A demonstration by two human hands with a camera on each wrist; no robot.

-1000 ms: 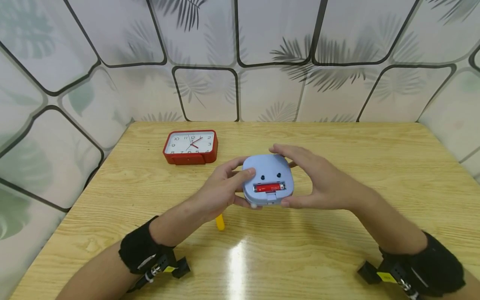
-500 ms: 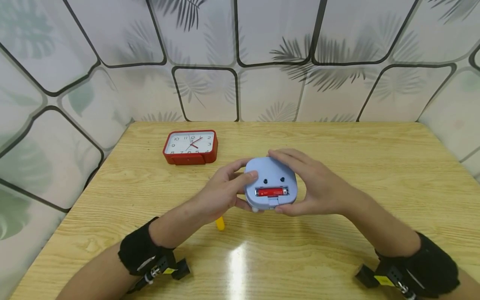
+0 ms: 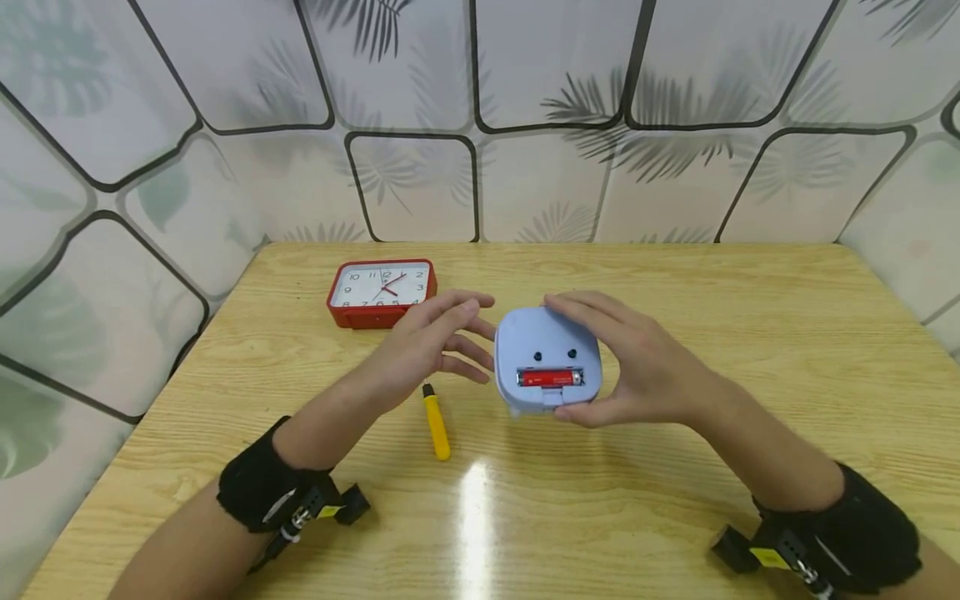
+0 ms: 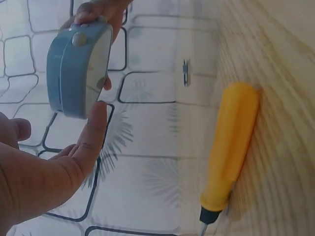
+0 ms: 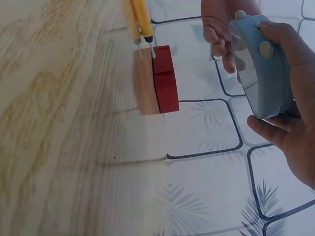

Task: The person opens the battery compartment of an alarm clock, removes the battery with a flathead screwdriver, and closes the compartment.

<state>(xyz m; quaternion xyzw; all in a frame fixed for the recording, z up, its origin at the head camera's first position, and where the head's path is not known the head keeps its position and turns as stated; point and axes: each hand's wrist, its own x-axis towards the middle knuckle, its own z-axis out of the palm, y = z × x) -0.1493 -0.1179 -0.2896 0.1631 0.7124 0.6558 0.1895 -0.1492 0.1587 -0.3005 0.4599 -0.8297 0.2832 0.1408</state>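
In the head view, my right hand (image 3: 645,362) holds a light blue alarm clock (image 3: 543,329) up over the table, thumb low and fingers at the top edge. The clock's back is towards me, and a red battery (image 3: 550,378) sits in its uncovered compartment. My left hand (image 3: 420,346) is just left of the clock, with fingers extended and nothing in its grasp. In the left wrist view, the index fingertip (image 4: 100,109) appears close to the clock's rim; contact is unclear. Below the left hand, a yellow-handled screwdriver (image 3: 437,427) lies on the table.
A red alarm clock (image 3: 382,292) lies face up at the back left, partly behind my left fingers. Behind the wooden table (image 3: 675,517) stands a patterned wall (image 3: 540,183). A small slim thing (image 4: 185,73) shows in the left wrist view, its kind unclear.
My left hand has let go of the blue alarm clock and drawn away left, uncovering more of the screwdriver. My right hand has closed round the clock and now holds it alone.
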